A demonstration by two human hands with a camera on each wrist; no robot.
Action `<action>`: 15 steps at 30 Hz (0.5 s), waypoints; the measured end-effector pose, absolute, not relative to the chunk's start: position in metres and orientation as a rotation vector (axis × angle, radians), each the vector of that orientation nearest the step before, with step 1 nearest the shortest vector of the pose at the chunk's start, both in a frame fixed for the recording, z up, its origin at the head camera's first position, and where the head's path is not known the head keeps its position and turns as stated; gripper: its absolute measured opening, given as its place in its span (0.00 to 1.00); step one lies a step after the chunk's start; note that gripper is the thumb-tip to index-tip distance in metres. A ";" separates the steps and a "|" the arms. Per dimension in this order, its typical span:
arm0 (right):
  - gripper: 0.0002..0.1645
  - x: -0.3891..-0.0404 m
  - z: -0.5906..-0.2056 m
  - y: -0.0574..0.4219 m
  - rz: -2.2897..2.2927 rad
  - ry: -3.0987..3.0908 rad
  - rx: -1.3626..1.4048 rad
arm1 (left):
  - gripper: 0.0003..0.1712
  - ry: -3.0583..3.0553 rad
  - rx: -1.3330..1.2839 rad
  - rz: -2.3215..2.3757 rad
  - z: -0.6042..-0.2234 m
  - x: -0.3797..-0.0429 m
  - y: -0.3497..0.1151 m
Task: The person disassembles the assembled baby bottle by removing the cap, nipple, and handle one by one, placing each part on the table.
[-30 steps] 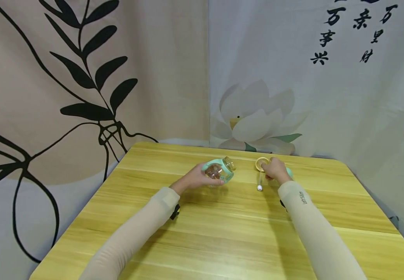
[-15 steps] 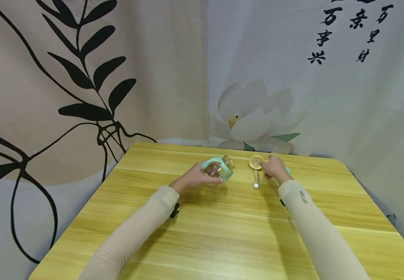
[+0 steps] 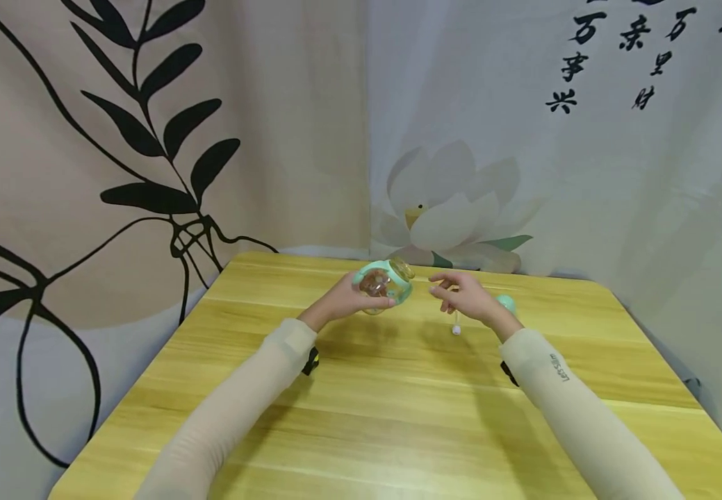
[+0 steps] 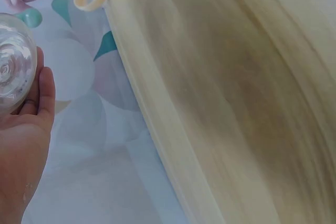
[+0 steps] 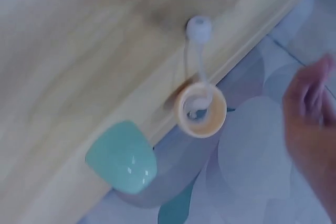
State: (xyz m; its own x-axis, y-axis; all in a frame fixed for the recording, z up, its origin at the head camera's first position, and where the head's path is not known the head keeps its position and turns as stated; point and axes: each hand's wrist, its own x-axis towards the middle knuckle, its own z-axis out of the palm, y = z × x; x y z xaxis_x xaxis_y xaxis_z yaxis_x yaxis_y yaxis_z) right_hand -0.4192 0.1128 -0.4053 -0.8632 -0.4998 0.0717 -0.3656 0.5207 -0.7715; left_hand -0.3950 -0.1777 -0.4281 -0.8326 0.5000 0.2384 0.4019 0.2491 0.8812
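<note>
My left hand (image 3: 347, 297) grips a round, clear baby bottle (image 3: 378, 285) with a mint-green frame and an uncapped amber neck, tilted to the right above the table. In the left wrist view, the bottle's clear base (image 4: 10, 66) shows in the palm. My right hand (image 3: 465, 297) hovers just right of the bottle's neck, fingers loosely bent with nothing seen in them. Beneath it lies a pale-yellow ring collar (image 5: 213, 121) with a thin straw ending in a white weight (image 5: 199, 29). The hand hides the collar in the head view.
A mint-green domed cap (image 5: 123, 158) rests on the table behind the right wrist, close to the collar. The wooden table (image 3: 361, 417) ends just beyond the things, and a printed curtain (image 3: 310, 139) hangs behind its far edge.
The right hand has let go of the collar after shifting it left, then risen and moved left toward the bottle. The left hand has raised the bottle slightly.
</note>
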 end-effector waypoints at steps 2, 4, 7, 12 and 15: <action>0.27 -0.415 -0.405 0.108 -1.317 2.448 -0.811 | 0.24 2.426 0.883 1.645 -0.425 -0.396 -0.177; 0.28 -0.411 -0.407 0.103 -1.373 2.371 -0.837 | 0.25 2.422 0.890 1.645 -0.423 -0.396 -0.175; 0.29 -0.405 -0.412 0.096 -1.472 2.306 -0.833 | 0.26 2.411 0.896 1.646 -0.420 -0.395 -0.171; 0.28 -0.400 -0.421 0.085 -1.577 2.268 -0.808 | 0.26 2.368 0.925 1.677 -0.416 -0.392 -0.167; 0.22 -0.398 -0.423 0.080 -1.652 2.266 -0.830 | 0.26 2.370 0.941 1.676 -0.413 -0.392 -0.165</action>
State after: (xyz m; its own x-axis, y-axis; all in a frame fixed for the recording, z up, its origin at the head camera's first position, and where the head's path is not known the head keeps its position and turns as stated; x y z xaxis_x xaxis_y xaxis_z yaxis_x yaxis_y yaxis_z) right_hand -0.3983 0.0805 -0.4232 -0.8174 -0.5562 0.1499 -0.3128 0.2100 -0.9263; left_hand -0.3921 -0.1652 -0.4133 -0.8061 0.5276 0.2679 0.4285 0.2083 0.8792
